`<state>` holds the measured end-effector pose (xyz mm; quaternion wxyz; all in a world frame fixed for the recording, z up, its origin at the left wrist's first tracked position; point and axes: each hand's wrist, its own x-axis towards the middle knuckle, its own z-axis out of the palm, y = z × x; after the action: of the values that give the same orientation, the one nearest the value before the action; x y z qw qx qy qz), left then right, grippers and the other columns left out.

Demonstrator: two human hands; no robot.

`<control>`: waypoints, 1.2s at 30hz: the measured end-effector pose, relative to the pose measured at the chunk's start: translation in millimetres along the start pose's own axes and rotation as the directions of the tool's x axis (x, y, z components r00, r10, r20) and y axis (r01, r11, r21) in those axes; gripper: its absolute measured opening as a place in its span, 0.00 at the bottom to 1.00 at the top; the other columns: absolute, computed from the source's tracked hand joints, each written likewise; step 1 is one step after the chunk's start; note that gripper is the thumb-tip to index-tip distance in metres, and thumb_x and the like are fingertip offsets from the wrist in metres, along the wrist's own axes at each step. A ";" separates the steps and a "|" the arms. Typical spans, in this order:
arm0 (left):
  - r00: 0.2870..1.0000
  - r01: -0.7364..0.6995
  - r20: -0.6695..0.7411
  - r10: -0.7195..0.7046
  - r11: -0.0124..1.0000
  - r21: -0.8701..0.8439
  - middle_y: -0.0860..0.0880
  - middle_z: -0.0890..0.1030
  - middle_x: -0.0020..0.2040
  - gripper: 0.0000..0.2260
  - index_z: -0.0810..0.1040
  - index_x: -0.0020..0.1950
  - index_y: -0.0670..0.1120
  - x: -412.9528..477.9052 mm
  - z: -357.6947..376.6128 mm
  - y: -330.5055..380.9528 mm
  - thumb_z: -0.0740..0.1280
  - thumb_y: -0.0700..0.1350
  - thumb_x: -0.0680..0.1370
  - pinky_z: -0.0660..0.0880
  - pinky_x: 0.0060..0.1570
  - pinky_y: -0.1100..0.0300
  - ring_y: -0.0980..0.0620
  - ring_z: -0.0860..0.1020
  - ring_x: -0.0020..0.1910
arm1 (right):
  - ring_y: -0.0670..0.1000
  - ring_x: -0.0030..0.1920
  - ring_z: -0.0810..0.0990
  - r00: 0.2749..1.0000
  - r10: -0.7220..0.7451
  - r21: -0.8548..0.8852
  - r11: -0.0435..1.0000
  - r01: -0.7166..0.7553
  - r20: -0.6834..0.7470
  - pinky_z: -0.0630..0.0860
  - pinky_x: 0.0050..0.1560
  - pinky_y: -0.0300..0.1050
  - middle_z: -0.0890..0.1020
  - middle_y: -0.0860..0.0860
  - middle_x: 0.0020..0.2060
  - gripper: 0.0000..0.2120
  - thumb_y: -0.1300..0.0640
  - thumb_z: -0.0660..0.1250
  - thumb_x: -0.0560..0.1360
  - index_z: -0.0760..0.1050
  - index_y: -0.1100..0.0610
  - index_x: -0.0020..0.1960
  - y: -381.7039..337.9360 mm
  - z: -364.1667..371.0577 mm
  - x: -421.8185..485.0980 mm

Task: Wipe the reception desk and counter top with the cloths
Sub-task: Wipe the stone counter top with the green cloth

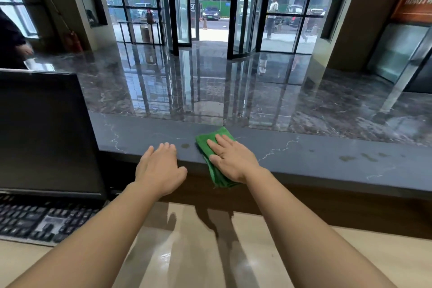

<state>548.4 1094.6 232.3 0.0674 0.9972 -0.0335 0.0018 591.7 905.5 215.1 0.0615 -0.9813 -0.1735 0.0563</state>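
Cloth: one green cloth [214, 145], folded into a thick pad with several layers showing at its near end; bright green, soft-looking weave
Cloth position: lying on the raised dark counter top [315, 154], near its middle, with the near end hanging over the front edge toward the person
Counter top: one dark grey stone slab with thin white veins; a few dull smudges to the right of the cloth and one small round mark just left of it
Right hand [230, 159]: flat on the cloth, palm down, fingers stretched out and slightly apart, pressing rather than pinching
Left hand [159, 168]: bare, holding nothing, palm down with fingers together, fingertips resting on the counter top's front edge, just left of the cloth and apart from it
Lower desk [194, 252]: one pale glossy surface below the counter, under both forearms
Monitor [44, 133]: one, dark screen, at the left
Keyboard [39, 220]: one, black, in front of the monitor
Hands counted: two; cloths counted: one
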 end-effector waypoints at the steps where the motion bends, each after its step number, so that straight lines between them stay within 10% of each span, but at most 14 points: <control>1: 1.000 0.022 0.021 -0.022 1.000 0.011 0.48 0.73 0.55 0.13 0.69 0.56 0.45 1.4 -2.3 -0.2 0.59 0.51 0.76 0.55 0.74 0.51 0.48 0.71 0.62 | 0.49 0.79 0.43 1.000 0.022 0.007 1.000 -0.022 -0.001 0.44 0.77 0.48 0.45 0.50 0.79 0.26 0.46 0.45 0.84 0.46 0.48 0.80 8.6 -1.6 -5.2; 14: 0.988 -0.117 0.082 0.128 0.986 -0.120 0.51 0.54 0.79 0.30 0.56 0.78 0.46 -2.2 5.4 -42.3 0.60 0.41 0.76 0.43 0.75 0.57 0.55 0.49 0.78 | 0.56 0.79 0.41 0.939 0.343 0.002 0.939 -0.343 -0.036 0.43 0.77 0.56 0.43 0.56 0.79 0.28 0.45 0.44 0.84 0.43 0.54 0.80 7.5 -3.3 63.2; 29: 1.000 0.016 -0.020 -0.016 1.000 0.021 0.47 0.57 0.77 0.29 0.58 0.76 0.43 -7.7 0.4 -87.0 0.61 0.43 0.76 0.48 0.74 0.58 0.51 0.52 0.77 | 0.54 0.79 0.42 0.980 -0.184 -0.032 0.982 0.187 0.081 0.42 0.77 0.55 0.44 0.53 0.79 0.27 0.47 0.47 0.84 0.45 0.50 0.80 -148.1 3.9 153.1; 36: 1.000 0.020 0.019 -0.020 1.000 0.016 0.47 0.51 0.79 0.30 0.54 0.77 0.43 -1.6 4.9 -78.0 0.60 0.43 0.76 0.47 0.76 0.56 0.51 0.47 0.78 | 0.53 0.79 0.42 0.997 -0.067 -0.013 0.998 0.067 0.024 0.44 0.77 0.54 0.45 0.53 0.79 0.26 0.48 0.44 0.83 0.46 0.50 0.80 -99.6 2.3 134.7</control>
<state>552.0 1171.2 216.9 0.0592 0.9979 -0.0241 -0.0082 683.9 1045.4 214.8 0.0546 -0.9746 -0.2074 0.0643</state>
